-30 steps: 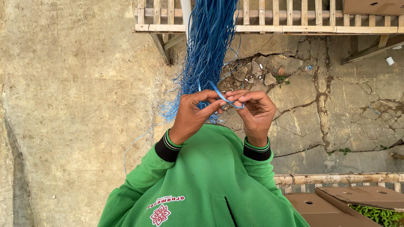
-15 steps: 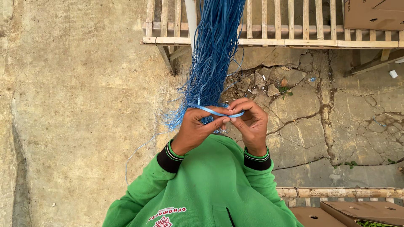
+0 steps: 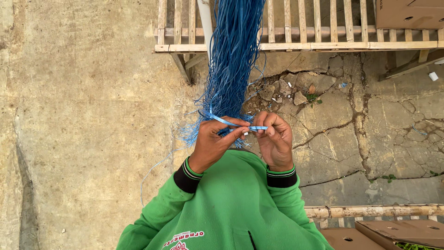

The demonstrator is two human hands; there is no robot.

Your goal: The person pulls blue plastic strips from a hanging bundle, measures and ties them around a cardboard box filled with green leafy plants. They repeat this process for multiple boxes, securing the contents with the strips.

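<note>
A thick bundle of blue plastic strings hangs down from a wooden slat frame in the middle of the head view. My left hand and my right hand meet just below the bundle's frayed end. Both pinch one flat blue strip drawn out of the bundle, stretched between the fingertips. Green sleeves with dark striped cuffs cover both forearms.
Cracked concrete floor with loose rubble lies under the frame. A bamboo pole and open cardboard boxes sit at the lower right. Another cardboard box rests on the frame, top right. A loose blue string trails on the ground at left.
The view has tilted so the frame sits lower in the picture. My hands have come closer together and the blue strip now lies flatter between the fingertips.
</note>
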